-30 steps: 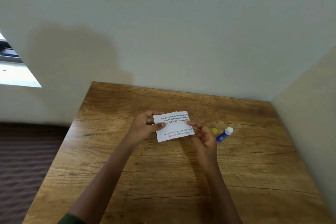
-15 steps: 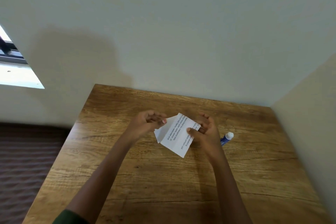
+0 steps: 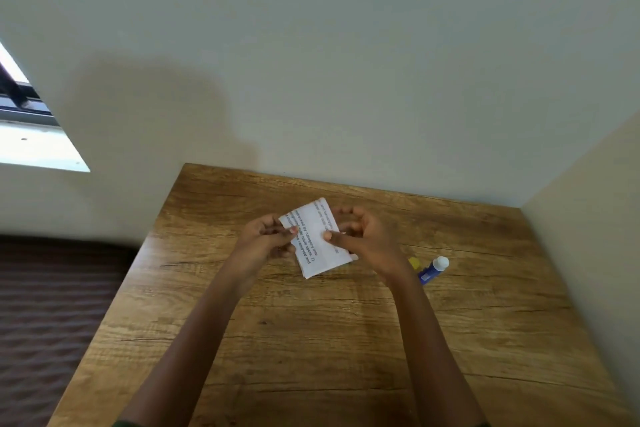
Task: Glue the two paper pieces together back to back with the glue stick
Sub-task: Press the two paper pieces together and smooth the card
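1. The wooden table (image 3: 311, 340) stands in a corner, with a pale back wall (image 3: 346, 62) behind it and a side wall (image 3: 588, 236) to its right.
2. At the far left there is a bright window sill (image 3: 38, 146). Below it lies a dark ribbed floor covering (image 3: 52, 305).
3. The glue stick (image 3: 432, 270) lies on its side on the table, just right of the right wrist and apart from the paper. It has a blue body and a white end that points away from the person.
4. A small yellow object (image 3: 414, 262) sits just beside the glue stick, and the right wrist partly covers it. I cannot tell whether it is the cap.
5. The printed paper (image 3: 317, 239) is held above the middle of the table and turned at a slant, with its text facing up.
6. The left hand (image 3: 265, 236) pinches the paper's left edge, thumb on top and fingers curled beneath.
7. The right hand (image 3: 363, 236) pinches the right edge, its thumb pressing the printed face.
8. A thin white sliver shows at the paper's lower right corner. I cannot tell whether both pieces lie stacked there, and the underside is hidden.
9. The print is too small to read.
10. The bottom edge of the view cuts off both forearms.
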